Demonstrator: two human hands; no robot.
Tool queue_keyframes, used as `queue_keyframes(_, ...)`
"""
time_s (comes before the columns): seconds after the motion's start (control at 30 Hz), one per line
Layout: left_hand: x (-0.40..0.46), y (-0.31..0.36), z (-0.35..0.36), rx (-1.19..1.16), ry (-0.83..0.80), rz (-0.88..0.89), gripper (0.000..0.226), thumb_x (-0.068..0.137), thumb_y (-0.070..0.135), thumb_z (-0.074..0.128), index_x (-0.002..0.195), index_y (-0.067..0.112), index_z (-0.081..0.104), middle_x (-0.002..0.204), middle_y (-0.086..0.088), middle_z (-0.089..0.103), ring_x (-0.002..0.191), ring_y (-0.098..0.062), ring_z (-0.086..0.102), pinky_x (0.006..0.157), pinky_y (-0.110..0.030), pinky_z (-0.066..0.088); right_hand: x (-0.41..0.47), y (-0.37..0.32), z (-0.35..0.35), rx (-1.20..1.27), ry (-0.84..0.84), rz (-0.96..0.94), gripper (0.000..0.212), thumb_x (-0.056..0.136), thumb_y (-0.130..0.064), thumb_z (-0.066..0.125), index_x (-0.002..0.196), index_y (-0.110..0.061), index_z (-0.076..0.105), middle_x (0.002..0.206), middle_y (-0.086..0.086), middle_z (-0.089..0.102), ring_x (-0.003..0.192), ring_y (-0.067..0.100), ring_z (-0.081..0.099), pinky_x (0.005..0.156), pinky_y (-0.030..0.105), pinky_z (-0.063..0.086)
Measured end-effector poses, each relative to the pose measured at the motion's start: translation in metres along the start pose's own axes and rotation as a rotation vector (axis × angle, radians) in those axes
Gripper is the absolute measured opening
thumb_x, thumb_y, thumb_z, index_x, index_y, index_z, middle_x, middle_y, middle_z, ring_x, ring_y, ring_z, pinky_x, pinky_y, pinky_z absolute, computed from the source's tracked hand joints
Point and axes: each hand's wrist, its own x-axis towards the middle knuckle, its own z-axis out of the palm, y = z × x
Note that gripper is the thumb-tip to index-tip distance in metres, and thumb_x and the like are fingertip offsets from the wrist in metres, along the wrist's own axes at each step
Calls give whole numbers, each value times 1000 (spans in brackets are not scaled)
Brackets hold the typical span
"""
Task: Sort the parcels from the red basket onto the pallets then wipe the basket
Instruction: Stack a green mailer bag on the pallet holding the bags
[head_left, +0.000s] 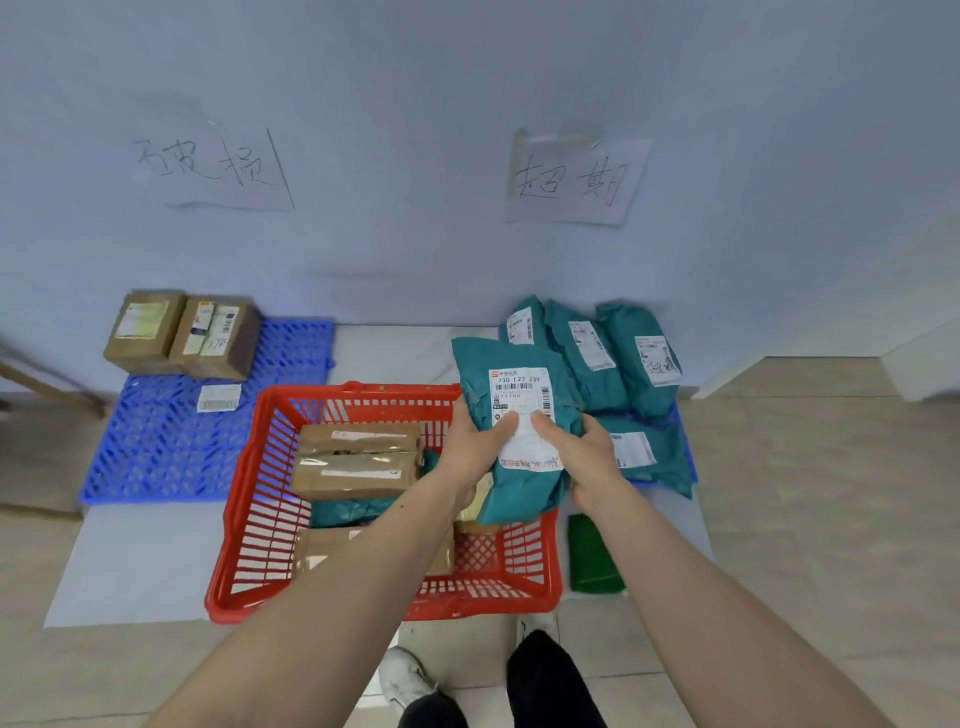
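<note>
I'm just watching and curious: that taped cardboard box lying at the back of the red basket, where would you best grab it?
Probably by its two short ends, coming down from above. The taped cardboard box lies flat and long, its top uncovered, and the red basket walls block any sideways approach. Both hands are busy now: left hand and right hand hold a teal mailer.

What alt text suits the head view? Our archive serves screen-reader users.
Both hands, left and right, hold a teal plastic mailer parcel above a red plastic basket of brown cardboard boxes. Similar teal parcels lie on the right pallet; two brown boxes sit on the blue left pallet.
</note>
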Motion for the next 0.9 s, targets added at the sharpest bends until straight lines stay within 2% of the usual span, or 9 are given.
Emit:
queue_keyframes(0.13,22,8,46,38,11,3,42,92,13,67,127,19,46,117,-1,67,101,-18,69,79,-35,60,32,-19,-33,13,34,-25,49,79,-17,84,122,-13,60,113,7,72,96,23,72,73,35,60)
queue_keyframes(0.2,40,13,72,53,23,-4,40,91,12,68,124,19,47,113,-1,68,98,-19,69,79,-35,60,55,-30,-51,23,34,-33,52,78,-17,84,124,-11,60,113,8,72,96,25,73,73,36,61)
queue_keyframes(0.33,90,10,127,69,98,-42,44,89,11,70,127,13,47,117,-8,68,100,-24,69,84,-44,59,112,-54,-93,-20,26,-10,39,80,-16,82,115,-12,65,108,7,74,94,24,73,78,38,61)
queue_keyframes(0.43,127,-1,163,67,151,-68,49,89,13,71,130,11,45,120,-7,66,101,-24,68,83,-42,59,160,-64,-122,-87,1,26,47,73,-21,86,115,-12,67,110,7,74,98,26,72,89,47,59)
queue_keyframes(0.5,149,-11,180,104,200,-77,47,89,14,70,129,11,44,118,-3,64,99,-20,66,78,-33,58,190,-67,-138,-139,-26,66,53,65,-25,88,114,-13,70,109,7,76,99,28,73,90,51,58)
queue_keyframes(0.6,183,-28,195,207,260,-101,42,87,21,72,120,16,46,118,-1,63,100,-19,64,84,-33,56,233,-65,-155,-225,-43,107,42,74,-16,84,113,-13,69,109,7,75,98,27,72,91,49,58)
queue_keyframes(0.67,207,-39,200,284,282,-131,43,84,27,73,117,16,47,120,-4,64,105,-22,64,94,-41,54,258,-62,-161,-263,-25,95,49,73,-15,85,116,-14,64,115,7,72,100,26,71,91,48,58)
queue_keyframes(0.8,252,-51,203,373,300,-133,51,82,33,72,121,13,46,119,-4,63,104,-24,63,93,-46,54,300,-53,-161,-335,0,17,72,70,-17,87,128,-24,45,114,-3,65,108,21,65,98,46,54)
queue_keyframes(0.9,283,-53,203,455,339,-117,60,77,41,71,125,15,45,124,-7,54,103,-25,60,94,-47,53,326,-50,-154,-409,2,-59,87,74,-18,86,145,-23,35,113,-10,61,110,16,60,103,41,50)
